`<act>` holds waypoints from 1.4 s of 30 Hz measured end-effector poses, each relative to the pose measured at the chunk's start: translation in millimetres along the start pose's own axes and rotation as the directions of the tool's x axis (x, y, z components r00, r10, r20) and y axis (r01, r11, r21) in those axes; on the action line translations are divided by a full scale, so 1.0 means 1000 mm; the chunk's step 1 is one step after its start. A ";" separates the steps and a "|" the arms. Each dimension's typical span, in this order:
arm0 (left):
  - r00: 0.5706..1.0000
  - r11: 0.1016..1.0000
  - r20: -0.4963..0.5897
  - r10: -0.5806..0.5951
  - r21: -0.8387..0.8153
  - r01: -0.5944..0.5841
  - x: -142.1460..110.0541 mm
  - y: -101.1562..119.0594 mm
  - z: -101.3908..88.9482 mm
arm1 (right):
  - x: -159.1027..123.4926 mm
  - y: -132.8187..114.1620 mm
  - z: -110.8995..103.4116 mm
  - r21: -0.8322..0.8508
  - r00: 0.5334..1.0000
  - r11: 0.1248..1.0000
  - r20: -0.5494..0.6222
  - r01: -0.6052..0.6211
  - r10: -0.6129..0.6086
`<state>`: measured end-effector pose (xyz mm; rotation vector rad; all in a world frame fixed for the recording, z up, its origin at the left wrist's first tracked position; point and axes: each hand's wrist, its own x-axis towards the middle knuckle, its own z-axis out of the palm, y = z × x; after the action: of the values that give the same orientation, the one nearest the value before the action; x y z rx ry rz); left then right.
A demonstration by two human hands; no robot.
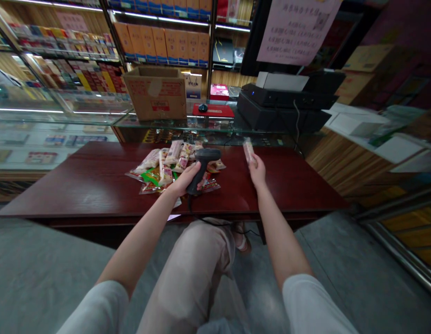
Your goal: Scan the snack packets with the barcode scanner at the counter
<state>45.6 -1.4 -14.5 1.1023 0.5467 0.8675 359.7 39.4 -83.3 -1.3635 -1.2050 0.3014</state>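
- The left hand (183, 180) wraps its fingers round the grip of a barcode scanner (202, 168), the head pointing right, over the snack pile (167, 167) on the red table (79, 185).
- The right hand (257, 170) pinches a slim snack packet (249, 150) by its lower end — long axis upright, tilted slightly left.
- The packet sits just right of the scanner head, apart from it.
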 end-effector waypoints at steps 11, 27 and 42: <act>0.997 0.993 -0.045 0.068 -0.098 -0.072 0.006 0.020 -0.012 | 0.017 0.018 -0.057 -0.629 0.999 0.777 0.032 0.022 -0.002; 0.996 0.991 -0.007 0.088 -0.096 -0.088 -0.001 0.008 -0.021 | 0.005 -0.044 0.084 -0.481 0.914 0.876 0.370 0.033 0.169; 0.992 0.994 0.123 0.006 0.109 -0.019 0.042 0.017 0.017 | 0.014 -0.019 0.000 0.607 0.789 0.504 0.458 -0.614 0.410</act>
<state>76.7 27.0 9.4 1.2522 0.4900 0.7819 357.1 44.8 -61.1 -0.9179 -0.6740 1.3077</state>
